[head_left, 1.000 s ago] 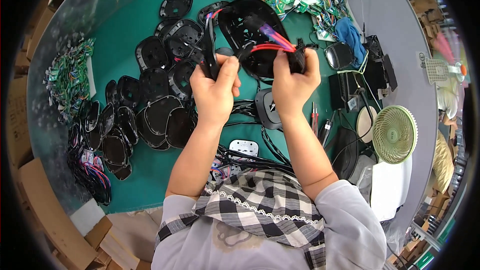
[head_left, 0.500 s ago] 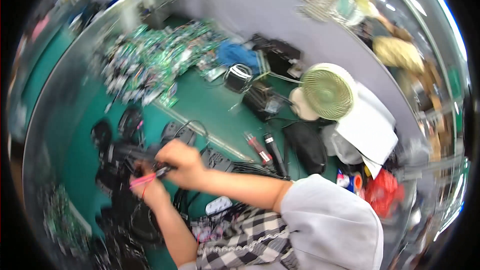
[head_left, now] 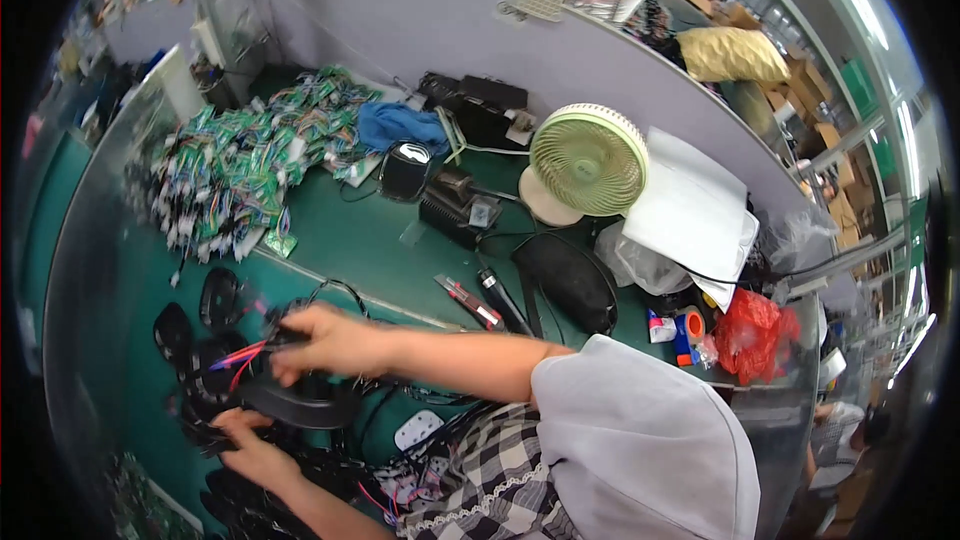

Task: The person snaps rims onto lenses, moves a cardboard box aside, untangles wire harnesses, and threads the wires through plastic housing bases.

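Observation:
My right hand (head_left: 335,340) is closed around a small dark part (head_left: 287,335), blurred by motion. Thin red and blue-purple wires (head_left: 238,356) stick out to the left from it. Lower down, my left hand (head_left: 255,448) reaches among black plastic parts, its fingertips partly lost against them, so its grip is unclear. A curved black plastic piece (head_left: 305,402) lies between my two hands. Rounded black shells (head_left: 219,298) rest on the green tabletop (head_left: 130,370) just beyond them. Black cables and more dark parts pile up beneath my left forearm.
A heap of green circuit boards with wires (head_left: 235,165) covers the far left. Toward the back right stand a green fan (head_left: 590,160), a black pouch (head_left: 565,285) and white sheets (head_left: 690,210). A red cutter knife (head_left: 470,303) and a red bag (head_left: 752,335) lie nearer.
My hands were close together and have moved apart: the left came down toward the lower parts, the right shifted slightly left. The whole view has also turned.

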Demonstrator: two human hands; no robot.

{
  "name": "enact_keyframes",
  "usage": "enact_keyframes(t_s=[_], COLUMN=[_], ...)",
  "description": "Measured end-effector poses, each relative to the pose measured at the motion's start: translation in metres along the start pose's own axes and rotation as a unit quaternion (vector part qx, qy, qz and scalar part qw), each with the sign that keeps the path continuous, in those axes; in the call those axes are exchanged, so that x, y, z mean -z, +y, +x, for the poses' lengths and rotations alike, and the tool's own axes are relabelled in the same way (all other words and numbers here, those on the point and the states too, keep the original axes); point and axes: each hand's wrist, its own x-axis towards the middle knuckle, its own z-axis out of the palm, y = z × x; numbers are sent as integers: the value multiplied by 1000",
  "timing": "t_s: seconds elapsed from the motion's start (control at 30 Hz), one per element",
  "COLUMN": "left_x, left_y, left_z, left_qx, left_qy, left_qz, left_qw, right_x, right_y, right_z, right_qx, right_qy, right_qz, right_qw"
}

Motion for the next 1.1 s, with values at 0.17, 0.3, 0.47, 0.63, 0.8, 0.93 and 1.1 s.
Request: enact_keyframes(t_s=[0.17, 0.3, 0.47, 0.63, 0.8, 0.93, 1.1], left_x=[58, 65, 86, 80, 93, 83, 76], left_y=[31, 26, -4, 1, -14, -18, -22], left_z=[61, 67, 72, 73, 73, 71, 63], left_qx=[33, -10, -21, 34, 16, 21, 51], left_qy=[195, 40, 47, -4, -29, -8, 30], left_qz=[-100, -80, -128, -162, -211, -209, -250], left_qw=[975, 996, 990, 986, 977, 978, 966], right_x=[131, 85, 73, 30, -4, -24, -7], right_y=[-45, -29, 21, 95, 190, 217, 216], right_z=[-29, 7, 66, 116, 88, 99, 99], right_qx=[-15, -122, -177, -231, -86, -94, -111], right_qy=[135, 55, 110, -89, -30, -47, -117], right_qz=[43, -192, -165, -547, -704, -718, -755], right_qw=[990, 972, 964, 800, 704, 688, 636])
